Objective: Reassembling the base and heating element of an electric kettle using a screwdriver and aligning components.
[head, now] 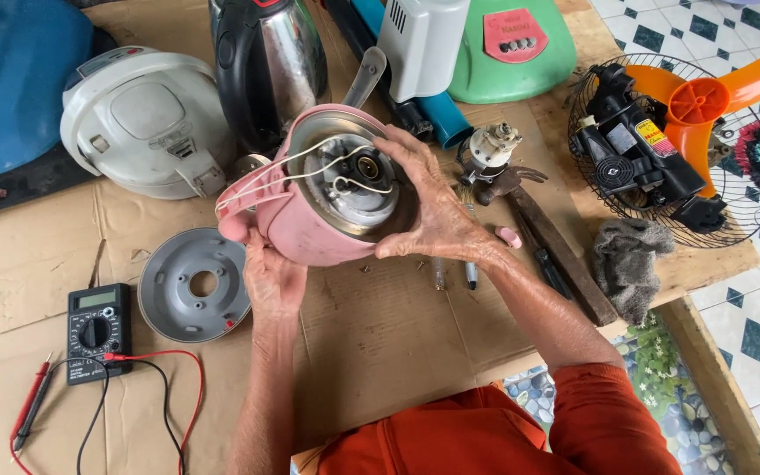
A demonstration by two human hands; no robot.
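A pink electric kettle (pixel 301 224) lies on its side above the cardboard, its open base facing me. Inside the base I see a metal heating plate with white wires (pixel 345 176) looped across it. My left hand (pixel 270 277) supports the kettle from below. My right hand (pixel 428 207) grips the rim of the base on the right side, fingers curled over the edge. A grey round base cover (pixel 193 283) rests on the cardboard just left of my left hand.
A black multimeter (pixel 97 332) with red and black leads lies at lower left. Behind stand a white rice cooker (pixel 147 119) and a steel kettle (pixel 270 66). A hammer (pixel 543 233), grey rag (pixel 628 264) and orange fan (pixel 679 132) are on the right.
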